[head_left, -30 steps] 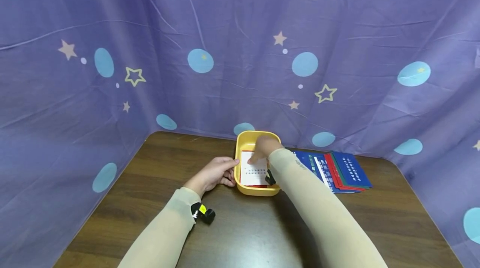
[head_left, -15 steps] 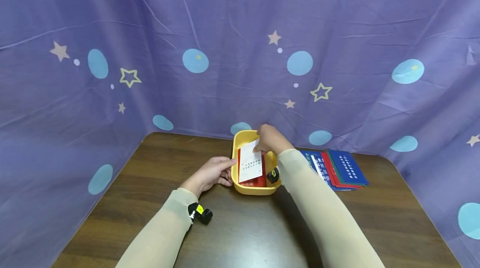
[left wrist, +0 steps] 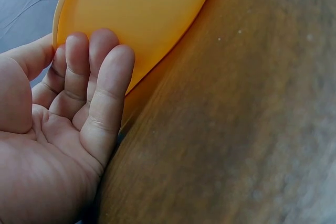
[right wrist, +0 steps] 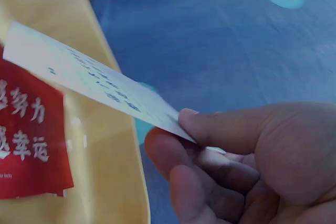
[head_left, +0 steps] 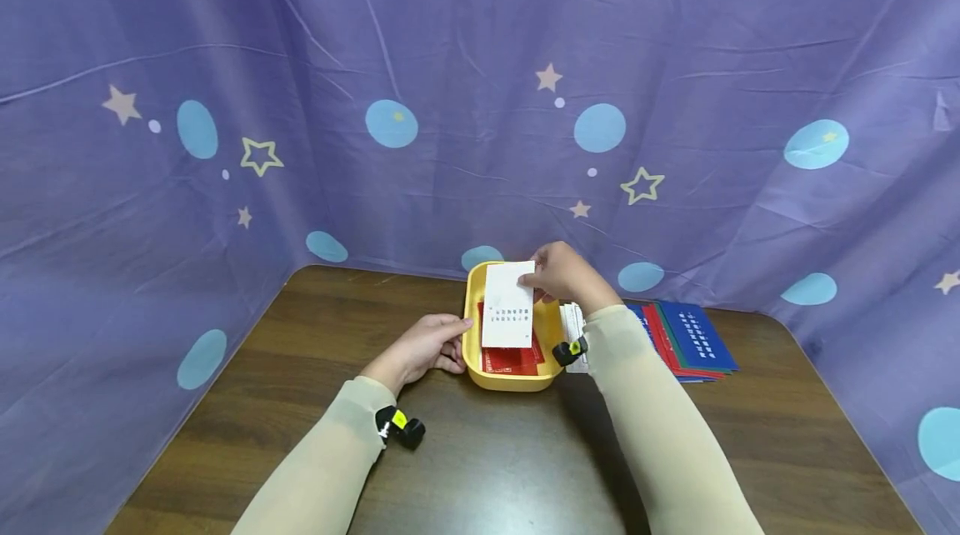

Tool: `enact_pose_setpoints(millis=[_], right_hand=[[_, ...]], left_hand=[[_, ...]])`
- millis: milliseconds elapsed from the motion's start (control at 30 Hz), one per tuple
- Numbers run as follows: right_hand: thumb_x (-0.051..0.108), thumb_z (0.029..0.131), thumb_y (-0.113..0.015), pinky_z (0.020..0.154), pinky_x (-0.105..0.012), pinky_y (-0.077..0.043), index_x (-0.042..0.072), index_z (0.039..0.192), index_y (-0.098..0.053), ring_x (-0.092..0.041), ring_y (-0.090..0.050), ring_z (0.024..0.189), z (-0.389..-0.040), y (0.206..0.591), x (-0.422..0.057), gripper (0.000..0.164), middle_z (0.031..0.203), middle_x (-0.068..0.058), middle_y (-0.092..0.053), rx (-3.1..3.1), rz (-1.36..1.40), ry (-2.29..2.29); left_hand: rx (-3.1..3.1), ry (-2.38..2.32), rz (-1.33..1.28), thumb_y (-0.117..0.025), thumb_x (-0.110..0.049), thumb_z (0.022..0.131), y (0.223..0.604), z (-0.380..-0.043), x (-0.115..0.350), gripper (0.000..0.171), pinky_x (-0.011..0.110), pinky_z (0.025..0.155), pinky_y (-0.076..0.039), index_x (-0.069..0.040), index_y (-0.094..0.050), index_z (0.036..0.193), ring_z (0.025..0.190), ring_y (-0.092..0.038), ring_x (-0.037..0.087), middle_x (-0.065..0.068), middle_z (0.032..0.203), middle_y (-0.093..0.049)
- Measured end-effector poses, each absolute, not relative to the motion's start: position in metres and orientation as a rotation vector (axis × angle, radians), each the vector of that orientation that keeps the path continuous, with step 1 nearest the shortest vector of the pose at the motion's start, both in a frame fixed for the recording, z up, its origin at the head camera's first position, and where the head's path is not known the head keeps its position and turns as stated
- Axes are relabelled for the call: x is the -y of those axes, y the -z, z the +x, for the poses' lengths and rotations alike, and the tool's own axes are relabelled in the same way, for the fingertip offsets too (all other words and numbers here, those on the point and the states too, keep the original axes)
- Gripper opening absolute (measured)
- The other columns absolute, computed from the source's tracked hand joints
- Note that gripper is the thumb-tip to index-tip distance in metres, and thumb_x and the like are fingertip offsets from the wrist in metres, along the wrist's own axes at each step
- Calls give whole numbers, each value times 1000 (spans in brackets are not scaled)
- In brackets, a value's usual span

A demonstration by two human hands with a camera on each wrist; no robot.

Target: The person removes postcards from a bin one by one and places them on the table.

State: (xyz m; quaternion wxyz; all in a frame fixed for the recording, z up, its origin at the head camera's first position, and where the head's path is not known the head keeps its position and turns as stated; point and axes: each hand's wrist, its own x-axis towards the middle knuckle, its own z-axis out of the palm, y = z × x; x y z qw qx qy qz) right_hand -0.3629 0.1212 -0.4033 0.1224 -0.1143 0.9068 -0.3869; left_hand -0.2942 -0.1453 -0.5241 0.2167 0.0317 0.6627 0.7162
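Observation:
A yellow plastic tray [head_left: 516, 383] stands on the table with red cards [head_left: 510, 362] lying in it, one showing white characters in the right wrist view. My left hand [head_left: 423, 349] holds the tray's left side, thumb on the rim and fingertips against the outer wall [left wrist: 152, 9]. Between thumb and fingers, my right hand [head_left: 564, 275] pinches a white card [head_left: 507, 322] with small dark print. The card is raised over the tray, and in the right wrist view it slants up and left from the fingertips. The right forearm hides part of the cards beyond the tray.
To the tray's right lie overlapping blue, red and green cards [head_left: 696, 339] and a white printed card [head_left: 572, 327], partly behind the right sleeve. A purple patterned curtain [head_left: 480, 185] hangs along the back and sides of the wooden table [head_left: 465, 468].
My right hand has lifted the white card from the tray's contents and moved a little right, uncovering the red cards beneath. The left hand keeps its hold on the tray.

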Motion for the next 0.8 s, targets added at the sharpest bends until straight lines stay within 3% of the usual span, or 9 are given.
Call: enact_pose_setpoints(millis=[167, 367, 567, 800], right_hand=[[20, 96, -81, 82, -58, -68, 3, 93, -66, -37, -80, 82, -360, 403, -142, 22, 81, -12, -75, -2517, -321, 1391], [8, 99, -75, 76, -55, -70, -2, 106, -61, -27, -76, 81, -358, 408, -167, 18, 77, -5, -50, -2384, -245, 1663], [9, 103, -71, 67, -43, -70, -1, 133, -60, -28, -77, 81, -354, 414, -190, 34, 95, -15, -76, -2415, -150, 1733], [15, 102, -73, 76, -42, -70, 1, 150, -52, -23, -75, 80, -354, 418, -222, 54, 108, -22, -77, -2562, -96, 1694]], left_hand=[[-1841, -1984, 75, -64, -31, 107, 525, -294, 146, 31, 33, 56, -66, -4, -65, 94, 58, -69, 21, 4, 68, -65], [-1840, -1980, 87, -63, -32, 108, 525, -294, 146, 34, 33, 57, -67, 0, -64, 97, 59, -69, 20, 4, 68, -65], [-1847, -1981, 96, -62, -32, 109, 524, -295, 146, 34, 33, 57, -66, -1, -63, 96, 59, -69, 20, 3, 68, -65], [-1853, -1978, 83, -63, -31, 108, 524, -293, 144, 35, 33, 57, -66, 3, -63, 99, 59, -68, 20, 3, 69, -65]])
